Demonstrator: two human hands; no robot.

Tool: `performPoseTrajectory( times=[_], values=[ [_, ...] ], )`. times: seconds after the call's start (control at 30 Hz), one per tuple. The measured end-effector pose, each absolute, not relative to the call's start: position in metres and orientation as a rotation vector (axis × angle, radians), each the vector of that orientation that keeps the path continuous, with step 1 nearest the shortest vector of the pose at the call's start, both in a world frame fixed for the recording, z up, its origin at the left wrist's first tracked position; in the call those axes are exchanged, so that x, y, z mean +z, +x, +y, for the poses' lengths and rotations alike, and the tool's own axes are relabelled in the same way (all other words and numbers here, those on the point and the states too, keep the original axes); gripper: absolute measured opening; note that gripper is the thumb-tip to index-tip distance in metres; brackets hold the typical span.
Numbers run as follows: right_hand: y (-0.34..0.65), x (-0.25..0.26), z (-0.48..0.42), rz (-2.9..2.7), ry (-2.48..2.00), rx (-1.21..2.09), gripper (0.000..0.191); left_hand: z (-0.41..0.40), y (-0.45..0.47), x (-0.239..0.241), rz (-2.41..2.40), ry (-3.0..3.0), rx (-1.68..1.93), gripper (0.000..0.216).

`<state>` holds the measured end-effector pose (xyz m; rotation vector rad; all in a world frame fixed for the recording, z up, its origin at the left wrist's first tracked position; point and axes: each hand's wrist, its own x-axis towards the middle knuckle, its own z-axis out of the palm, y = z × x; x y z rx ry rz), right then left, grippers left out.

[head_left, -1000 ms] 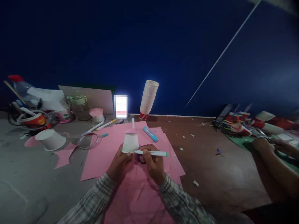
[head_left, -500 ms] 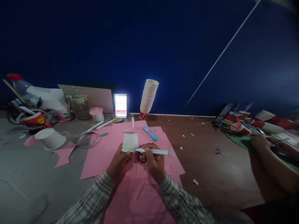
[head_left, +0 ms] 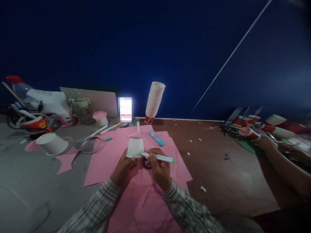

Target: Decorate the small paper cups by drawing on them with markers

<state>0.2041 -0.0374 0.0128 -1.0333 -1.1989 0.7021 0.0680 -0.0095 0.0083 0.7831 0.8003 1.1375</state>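
My left hand [head_left: 123, 169] grips the rim of an upturned white paper cup [head_left: 135, 147] that has green marks along its rim, a pink paper disc on top and a white stick rising from it. A green-capped marker [head_left: 159, 157] is pinched in my right hand [head_left: 158, 167], its tip touching the cup's rim on the right side. Both hands rest over sheets of pink paper [head_left: 104, 163] spread on the floor. A dark ring-shaped thing lies between my hands, partly hidden.
A blue glue stick [head_left: 156, 138] lies just beyond the cup. A leaning stack of paper cups [head_left: 154, 102], a tape ring [head_left: 91, 145], pens, a white cup on its side [head_left: 51, 144] and cluttered containers lie left. Another person's arms [head_left: 282, 161] work among red cups at right.
The marker tip has shifted slightly along the cup's rim and my hands have edged up. The other person's hand at right has moved up and left toward a red cup.
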Motion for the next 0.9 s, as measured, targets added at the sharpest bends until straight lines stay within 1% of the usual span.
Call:
performPoseTrajectory(
  times=[0.17,0.47,0.73,0.9],
  values=[
    [0.201,0.019,-0.037,-1.108,-0.993,0.760,0.038,-0.008,0.069,0.010,0.852,0.782,1.133,0.028],
    [0.202,0.024,-0.038,-1.141,-0.979,0.774,0.035,-0.008,0.067,0.008,0.817,0.776,1.102,0.032],
    [0.204,0.012,-0.038,-1.186,-1.028,0.747,0.034,-0.010,0.067,0.011,0.773,0.746,1.120,0.028],
    [0.202,0.017,-0.039,-1.095,-1.017,0.735,0.036,-0.009,0.067,0.011,0.751,0.746,1.120,0.028]
  ],
)
